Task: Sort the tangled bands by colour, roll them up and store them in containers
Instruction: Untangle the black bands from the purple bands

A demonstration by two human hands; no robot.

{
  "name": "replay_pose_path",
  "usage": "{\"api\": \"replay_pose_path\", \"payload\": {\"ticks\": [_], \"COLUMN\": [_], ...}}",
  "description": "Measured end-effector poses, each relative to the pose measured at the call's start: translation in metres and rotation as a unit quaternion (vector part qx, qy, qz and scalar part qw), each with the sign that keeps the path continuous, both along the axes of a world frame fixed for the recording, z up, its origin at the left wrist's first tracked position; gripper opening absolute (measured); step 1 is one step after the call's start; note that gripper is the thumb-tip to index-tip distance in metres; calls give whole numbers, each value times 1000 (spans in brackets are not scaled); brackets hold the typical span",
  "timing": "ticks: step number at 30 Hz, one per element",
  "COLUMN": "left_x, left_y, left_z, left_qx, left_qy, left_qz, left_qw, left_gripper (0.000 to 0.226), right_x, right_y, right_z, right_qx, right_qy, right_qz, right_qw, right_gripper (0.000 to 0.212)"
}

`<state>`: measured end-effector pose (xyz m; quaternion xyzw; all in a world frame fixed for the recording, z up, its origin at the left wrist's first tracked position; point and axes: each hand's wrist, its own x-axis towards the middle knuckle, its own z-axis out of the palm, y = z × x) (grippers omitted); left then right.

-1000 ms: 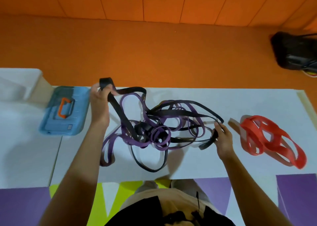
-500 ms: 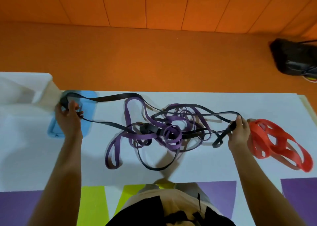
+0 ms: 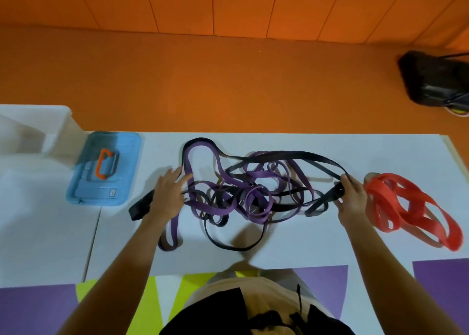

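A knot of purple bands [image 3: 256, 202] and black bands [image 3: 314, 158] lies tangled in the middle of the white table [image 3: 279, 256]. My left hand [image 3: 168, 195] rests flat at the tangle's left edge, fingers spread and straight; a black band end [image 3: 139, 209] sticks out from under its wrist. My right hand [image 3: 351, 195] grips a black band at the tangle's right edge. A heap of red bands [image 3: 411, 210] lies apart at the far right.
A blue lidded container [image 3: 83, 192] with an orange handle [image 3: 104, 168] sits at the left, beside a clear plastic box [image 3: 33, 131]. A black bag [image 3: 436, 80] lies on the orange floor at the upper right.
My left hand has let go of the stretched black band, come back right from the blue container and now lies flat beside the tangle. The black band has slackened onto the table.
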<state>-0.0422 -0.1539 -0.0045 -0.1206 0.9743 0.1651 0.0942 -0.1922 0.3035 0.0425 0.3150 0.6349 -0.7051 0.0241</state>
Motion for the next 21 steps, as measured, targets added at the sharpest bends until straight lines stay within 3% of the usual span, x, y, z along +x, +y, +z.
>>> {"api": "replay_pose_path", "payload": {"ticks": [2,4,7,10,12,16,18,21], "left_x": [-11,-19,-24,-21,-18,-11,-6,4], "left_y": [14,20,18,10,2,-24,-42,-55], "left_z": [-4,-5,-2,4,8,22,28,33], "left_qx": [-9,-30,14,118,148,238,226,144], "left_qy": [-46,-78,-55,-1,74,180,173,116], "left_qz": [-98,-151,-130,12,141,385,442,455], "left_qw": [994,985,990,993,976,873,851,871], "left_gripper": [63,40,14,10,7,5,9,19], "right_x": [4,7,9,9,8,3,1,-2], "right_y": [0,0,1,4,6,10,10,7], "right_z": [-1,-2,-5,-9,-12,-17,-20,-20], "right_qx": [3,6,10,18,30,57,74,91], "right_qy": [-4,-3,-2,-3,-7,-3,2,23], "right_qz": [5,10,14,7,-6,-40,-47,-59], "right_qw": [1000,1000,1000,1000,1000,998,996,994], "right_gripper": [21,15,19,33,37,36,36,35]}}
